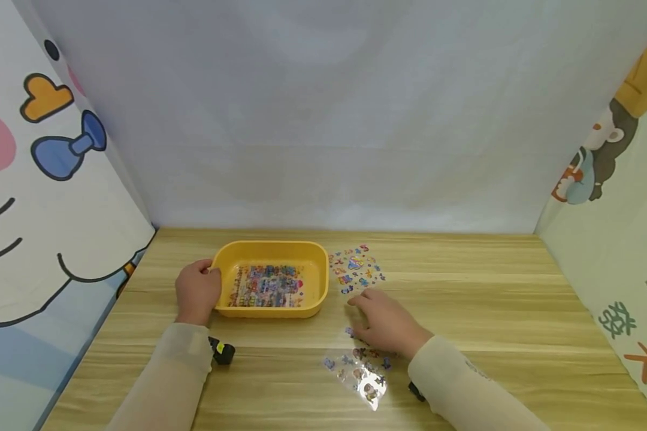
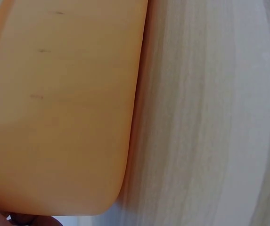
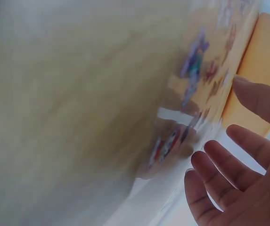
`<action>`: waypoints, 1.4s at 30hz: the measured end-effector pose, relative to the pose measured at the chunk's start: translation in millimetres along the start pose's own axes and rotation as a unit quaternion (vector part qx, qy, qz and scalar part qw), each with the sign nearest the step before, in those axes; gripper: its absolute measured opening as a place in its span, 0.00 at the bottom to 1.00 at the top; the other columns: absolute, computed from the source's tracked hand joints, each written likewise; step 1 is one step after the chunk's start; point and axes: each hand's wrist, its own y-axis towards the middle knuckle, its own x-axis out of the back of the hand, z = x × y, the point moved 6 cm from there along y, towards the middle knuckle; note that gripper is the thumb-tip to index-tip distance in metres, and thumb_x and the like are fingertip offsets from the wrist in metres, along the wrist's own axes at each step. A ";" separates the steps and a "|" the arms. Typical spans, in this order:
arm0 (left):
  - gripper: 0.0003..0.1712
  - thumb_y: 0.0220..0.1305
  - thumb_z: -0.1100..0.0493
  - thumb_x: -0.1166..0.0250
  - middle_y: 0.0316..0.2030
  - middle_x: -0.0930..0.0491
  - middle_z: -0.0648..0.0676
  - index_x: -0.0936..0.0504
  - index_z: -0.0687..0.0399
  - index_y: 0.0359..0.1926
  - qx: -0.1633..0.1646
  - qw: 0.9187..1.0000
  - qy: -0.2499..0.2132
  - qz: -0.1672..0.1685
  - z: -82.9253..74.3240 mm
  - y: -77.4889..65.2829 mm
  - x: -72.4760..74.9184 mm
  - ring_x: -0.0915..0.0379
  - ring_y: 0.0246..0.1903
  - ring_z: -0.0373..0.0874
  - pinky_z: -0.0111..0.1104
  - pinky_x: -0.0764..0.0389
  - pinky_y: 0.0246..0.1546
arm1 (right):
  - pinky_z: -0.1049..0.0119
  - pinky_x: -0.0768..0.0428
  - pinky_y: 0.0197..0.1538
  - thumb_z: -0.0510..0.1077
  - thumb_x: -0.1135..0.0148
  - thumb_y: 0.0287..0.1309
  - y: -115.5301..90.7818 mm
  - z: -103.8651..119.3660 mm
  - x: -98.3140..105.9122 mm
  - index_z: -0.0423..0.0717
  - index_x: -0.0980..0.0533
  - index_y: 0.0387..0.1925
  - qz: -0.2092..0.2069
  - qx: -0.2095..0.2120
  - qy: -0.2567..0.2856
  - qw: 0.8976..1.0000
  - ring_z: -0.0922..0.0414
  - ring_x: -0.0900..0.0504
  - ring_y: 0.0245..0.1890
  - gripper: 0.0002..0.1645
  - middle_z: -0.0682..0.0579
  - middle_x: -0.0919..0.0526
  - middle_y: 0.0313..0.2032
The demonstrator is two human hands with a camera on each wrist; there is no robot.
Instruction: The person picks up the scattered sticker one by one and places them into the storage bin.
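Note:
A yellow tray (image 1: 272, 312) sits on the table, with clear sticker sheets (image 1: 266, 287) of small colourful pictures lying inside. My left hand (image 1: 198, 292) grips its left rim; in the left wrist view the tray's wall (image 2: 64, 113) fills the left side and only fingertips show. To the right of the tray, my right hand (image 1: 385, 323) hovers with fingers spread, holding nothing. One clear sticker sheet (image 1: 356, 263) lies just beyond the fingers, beside the tray. Another sticker sheet (image 1: 358, 374), shining with glare, lies nearer, partly under the right hand.
The wooden table (image 1: 463, 275) runs back to a pale cloth wall (image 1: 329, 149). Printed cartoon cloths stand at the left (image 1: 59, 239) and right. Black wrist devices show at the left sleeve (image 1: 167, 365) and the right sleeve (image 1: 463, 377).

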 end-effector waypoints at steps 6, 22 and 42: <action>0.27 0.77 0.55 0.47 0.60 0.25 0.64 0.25 0.62 0.70 -0.001 1.000 -0.003 0.003 0.2 -0.1 -0.3 0.28 0.53 0.56 0.48 0.22 0.53 | 0.52 0.22 0.56 0.51 0.23 0.55 -2.6 0.3 -3.2 0.42 0.22 0.61 0.005 0.009 -0.016 1.000 0.51 0.22 0.50 0.34 0.49 0.21 0.51; 0.27 0.77 0.55 0.46 0.61 0.26 0.65 0.26 0.62 0.71 -0.007 1.000 -0.005 0.007 1.1 0.3 -0.6 0.28 0.53 0.56 0.49 0.22 0.53 | 0.51 0.26 0.62 0.47 0.23 0.58 0.7 5.4 -6.1 0.41 0.19 0.57 0.032 0.021 -0.015 0.999 0.49 0.24 0.56 0.27 0.49 0.21 0.53; 0.27 0.77 0.56 0.47 0.61 0.26 0.65 0.26 0.62 0.71 -0.001 1.000 -0.010 0.007 -0.5 -0.4 -0.2 0.27 0.54 0.57 0.49 0.22 0.54 | 0.55 0.25 0.62 0.48 0.22 0.58 3.4 7.7 -5.0 0.44 0.17 0.51 0.028 0.022 -0.051 0.998 0.53 0.22 0.52 0.22 0.53 0.19 0.47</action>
